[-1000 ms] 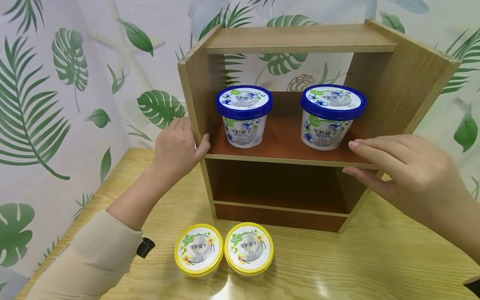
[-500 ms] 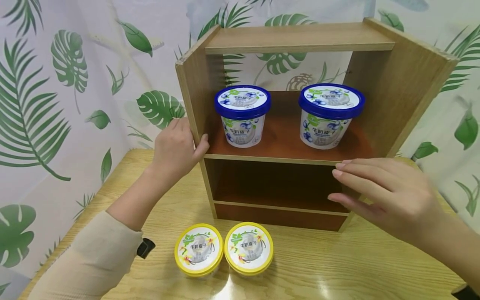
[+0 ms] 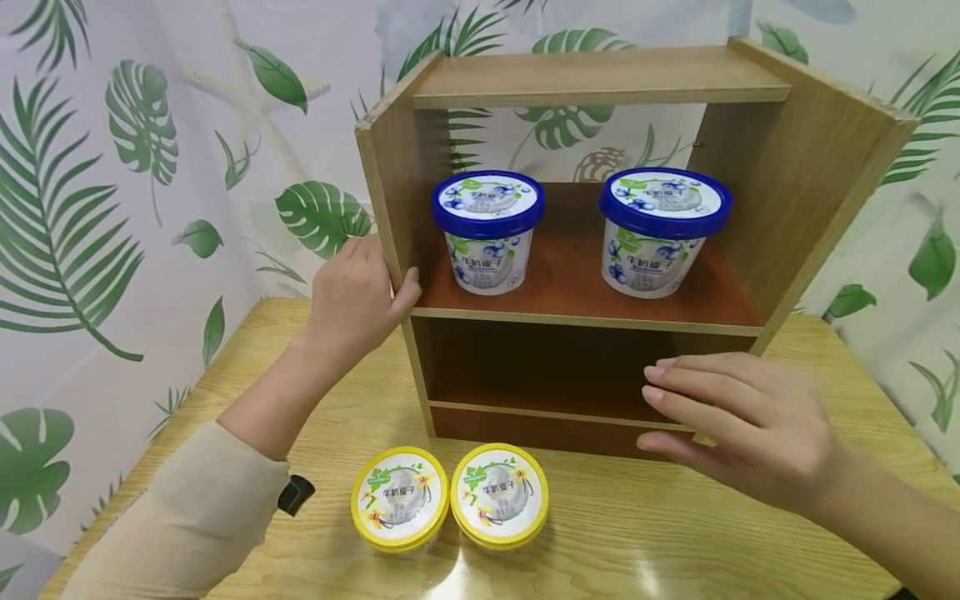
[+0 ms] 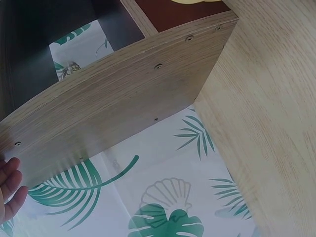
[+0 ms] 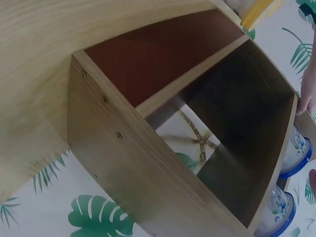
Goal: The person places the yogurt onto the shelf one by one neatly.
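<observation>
1. Shelf unit of pale wood-grain board with reddish-brown inner surfaces is standing ahead of you on a light wood-grain table.
2. Your left hand is gripping its left side panel by the front edge, the thumb lying on the inner face.
3. Your right hand is hovering before the lower right part of the unit, holding nothing, its fingers loosely extended and the thumb apart below them.
4. Two round white tubs with blue lids are resting upright, well apart, on the middle board: one just right of your left hand, the other beyond your right hand.
5. Two round tubs with yellow-rimmed white lids are standing side by side on the table, between your forearms and nearer you than either hand.
</observation>
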A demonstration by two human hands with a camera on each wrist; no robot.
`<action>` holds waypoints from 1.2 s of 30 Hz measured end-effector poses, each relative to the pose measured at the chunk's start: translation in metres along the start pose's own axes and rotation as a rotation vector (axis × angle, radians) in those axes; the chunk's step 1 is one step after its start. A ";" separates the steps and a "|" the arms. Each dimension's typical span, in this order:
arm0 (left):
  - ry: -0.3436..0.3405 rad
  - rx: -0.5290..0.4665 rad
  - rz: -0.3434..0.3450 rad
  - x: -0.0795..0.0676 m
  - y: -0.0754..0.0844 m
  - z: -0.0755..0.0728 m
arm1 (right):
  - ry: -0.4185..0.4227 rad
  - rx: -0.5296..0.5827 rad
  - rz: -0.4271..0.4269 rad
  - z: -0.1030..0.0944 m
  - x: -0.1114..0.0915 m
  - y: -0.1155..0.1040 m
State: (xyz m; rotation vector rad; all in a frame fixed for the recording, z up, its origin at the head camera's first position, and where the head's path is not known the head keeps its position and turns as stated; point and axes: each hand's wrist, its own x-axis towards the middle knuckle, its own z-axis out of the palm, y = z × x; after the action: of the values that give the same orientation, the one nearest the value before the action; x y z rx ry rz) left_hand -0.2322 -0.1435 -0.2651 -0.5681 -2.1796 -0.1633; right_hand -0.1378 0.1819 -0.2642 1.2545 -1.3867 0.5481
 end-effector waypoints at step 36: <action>0.012 -0.005 0.002 0.001 0.001 -0.002 | -0.016 0.236 -0.168 0.054 -0.036 -0.019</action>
State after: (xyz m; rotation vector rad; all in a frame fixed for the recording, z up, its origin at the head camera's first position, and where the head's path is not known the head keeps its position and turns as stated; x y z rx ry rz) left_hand -0.2307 -0.1432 -0.2632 -0.5708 -2.1674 -0.1711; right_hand -0.1505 0.1416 -0.3176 1.5529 -1.2413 0.5983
